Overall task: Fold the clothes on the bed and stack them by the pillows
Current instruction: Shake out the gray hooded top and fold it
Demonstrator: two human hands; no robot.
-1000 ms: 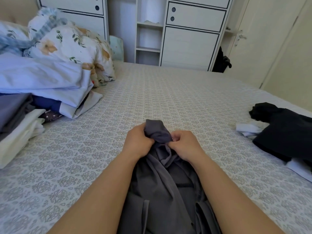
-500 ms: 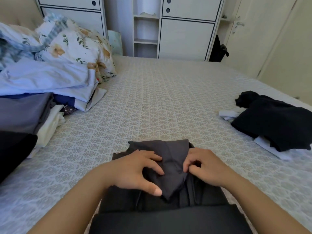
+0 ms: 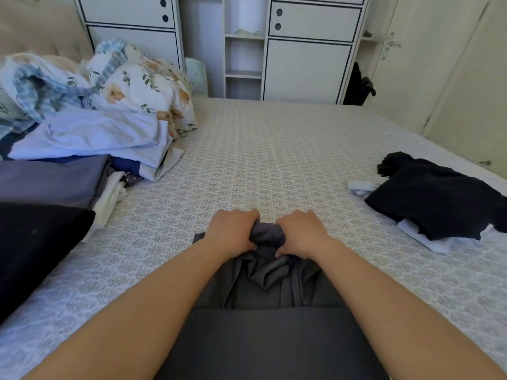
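A dark grey garment (image 3: pixel 270 272) lies bunched on the patterned bed sheet (image 3: pixel 274 160) right in front of me. My left hand (image 3: pixel 233 233) and my right hand (image 3: pixel 301 234) sit side by side at its far end, both gripping a gathered fold of the cloth between them. Folded clothes (image 3: pixel 55 182) are stacked at the left beside the floral pillows (image 3: pixel 142 80). A loose black garment (image 3: pixel 436 198) lies on white clothing (image 3: pixel 362 186) at the right of the bed.
A black folded item (image 3: pixel 35 248) sits at the near left edge. White wardrobes with an open shelf (image 3: pixel 244 50) stand behind the bed. A door (image 3: pixel 439 64) is at the right. Bare sheet stretches across the middle of the bed.
Both hands have moved forward and closer together, bunching the grey cloth's far end into a tighter gathered fold. The camera has tilted up slightly.
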